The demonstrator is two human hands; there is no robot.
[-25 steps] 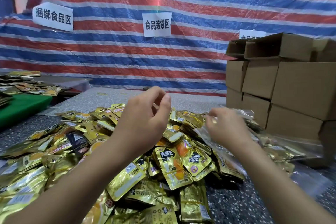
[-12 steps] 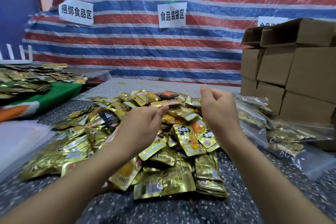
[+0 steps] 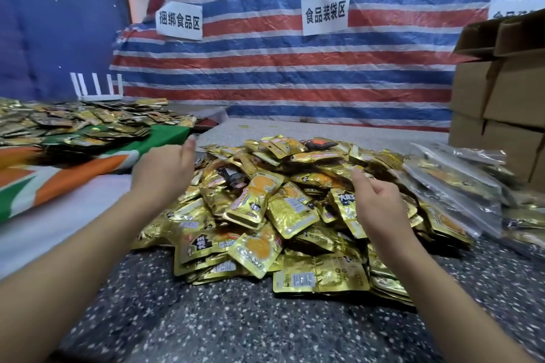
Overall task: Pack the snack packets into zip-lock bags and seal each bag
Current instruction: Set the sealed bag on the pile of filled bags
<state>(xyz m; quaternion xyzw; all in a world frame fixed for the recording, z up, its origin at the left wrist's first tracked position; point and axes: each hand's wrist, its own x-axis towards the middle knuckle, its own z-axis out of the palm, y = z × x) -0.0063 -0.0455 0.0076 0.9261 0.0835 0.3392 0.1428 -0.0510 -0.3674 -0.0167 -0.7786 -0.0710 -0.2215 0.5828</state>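
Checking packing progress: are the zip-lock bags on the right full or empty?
Full: gold snack packets show through the clear zip-lock bags stacked beside the loose pile. Sealed or not, cannot tell.

Cardboard boxes before striped tarp

Two white paper signs hang on the striped tarp. The left sign reads 捆绑食品区; the middle sign reads 食品装袋区. A third sign at the right is partly hidden by cardboard boxes, its characters unclear. Print on the gold snack packets is too blurred to read.

Snack packets glossy gold foil; boxes matt cardboard
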